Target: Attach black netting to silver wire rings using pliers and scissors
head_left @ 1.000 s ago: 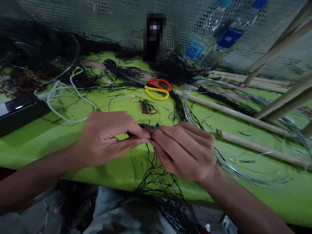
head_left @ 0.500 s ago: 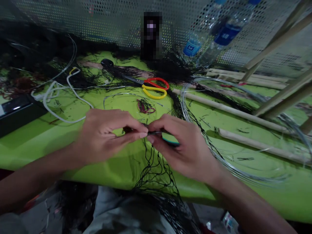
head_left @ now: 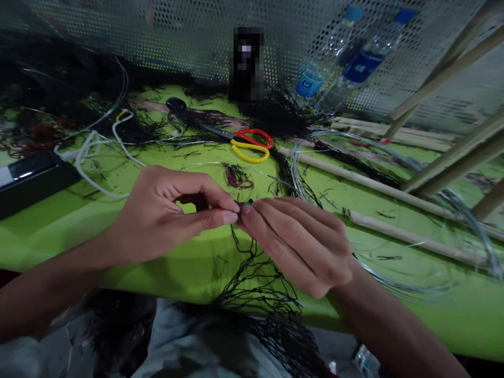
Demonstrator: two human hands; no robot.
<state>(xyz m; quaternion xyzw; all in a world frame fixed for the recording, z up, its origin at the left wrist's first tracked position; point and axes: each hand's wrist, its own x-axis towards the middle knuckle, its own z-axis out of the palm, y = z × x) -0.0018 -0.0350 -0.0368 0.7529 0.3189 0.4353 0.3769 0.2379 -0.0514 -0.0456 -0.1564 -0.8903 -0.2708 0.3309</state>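
At the middle of the head view, my left hand [head_left: 173,215] pinches the top of a black knotted net [head_left: 252,273] between thumb and forefinger. My right hand [head_left: 299,241] meets it there, fingers folded together and closed at the same spot on the net. A small green bit [head_left: 249,201] peeks out above the right fingertips; the rest of it is hidden. From the fingertips the net's strands hang down over the table edge onto my lap. Just beyond the hands lies a small tangle of dark red and black cord [head_left: 238,177].
Scissors [head_left: 252,144] with red and yellow handles lie on the green table [head_left: 189,278]. Coiled clear line [head_left: 297,168] and wooden sticks [head_left: 366,176] are on the right. A white cable [head_left: 84,168] and a black box [head_left: 37,181] stand left. Two bottles [head_left: 311,79] lean at the back.
My right hand has rolled over so its back and folded fingers now face up, covering the dark and teal piece seen under it before. The left hand keeps its pinch.
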